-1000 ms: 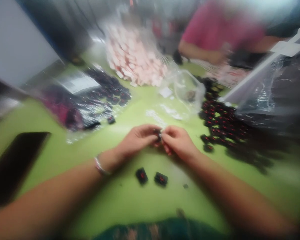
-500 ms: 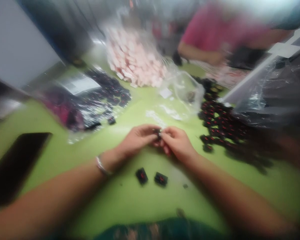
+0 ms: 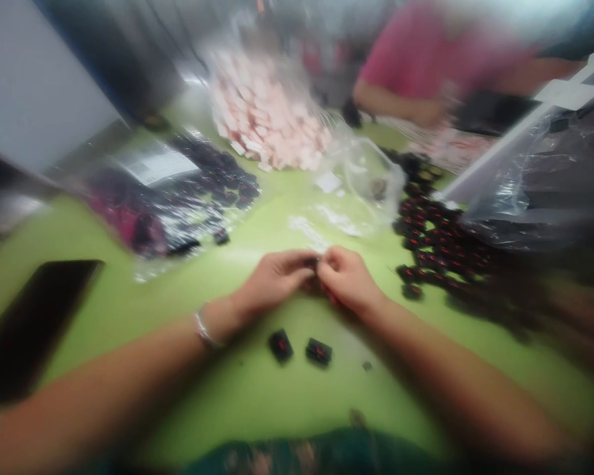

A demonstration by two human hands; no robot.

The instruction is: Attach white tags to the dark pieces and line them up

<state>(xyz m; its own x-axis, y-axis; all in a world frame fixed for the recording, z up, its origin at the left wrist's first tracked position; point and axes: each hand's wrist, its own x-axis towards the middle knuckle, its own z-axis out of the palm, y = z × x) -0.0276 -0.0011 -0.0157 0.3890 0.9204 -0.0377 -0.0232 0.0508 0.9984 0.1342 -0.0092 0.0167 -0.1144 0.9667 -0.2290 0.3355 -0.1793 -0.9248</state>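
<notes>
My left hand point(image 3: 280, 277) pinches a small black part point(image 3: 313, 262), mostly covered by the fingers. Against that part, from the other side, my right hand point(image 3: 346, 277) has its fingers curled tight; whether it grips the same part or a tiny piece is hidden. Two black blocks with red centres, a left block point(image 3: 280, 346) and a right block point(image 3: 319, 352), lie on the green table point(image 3: 257, 402) below my hands. Just beyond the fingers are small white bits point(image 3: 304, 227), scattered on the table.
Many black-and-red blocks point(image 3: 440, 244) are heaped at the right beside plastic wrapping point(image 3: 549, 178). A clear bag of dark parts point(image 3: 178, 198) lies left, near a dark flat slab point(image 3: 34, 323). Pale pink pieces point(image 3: 267, 119) pile up behind. A person in pink point(image 3: 435, 59) sits across.
My right hand has turned slightly and its fingers have curled in closer over the black part. My left hand has barely moved. The two blocks on the table stay put.
</notes>
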